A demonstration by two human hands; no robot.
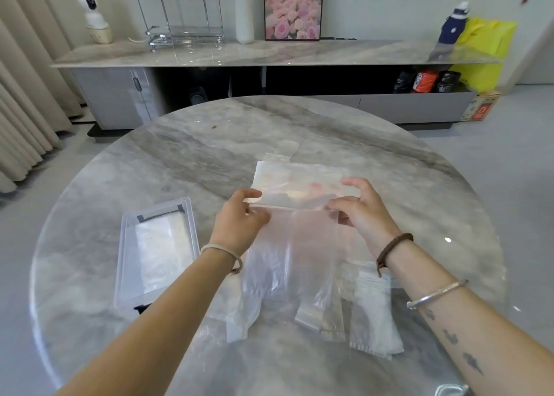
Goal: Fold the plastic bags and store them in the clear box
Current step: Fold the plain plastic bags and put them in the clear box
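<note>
Round marble table (glossy) with clear box; sideboard behind; curtains left

We are in a home living room: a round marble table, a long low sideboard with vase, framed flower picture, and curtains.

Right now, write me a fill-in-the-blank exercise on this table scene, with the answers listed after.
1. The clear box sits to the ____ of the left hand.
2. The plastic bag is pinched by the left hand and right hand, ____ hands in all.
3. The brown bracelet is on the ____ wrist.
4. The marble table has a ____ top.
Missing words: left, two, right, round.
</note>
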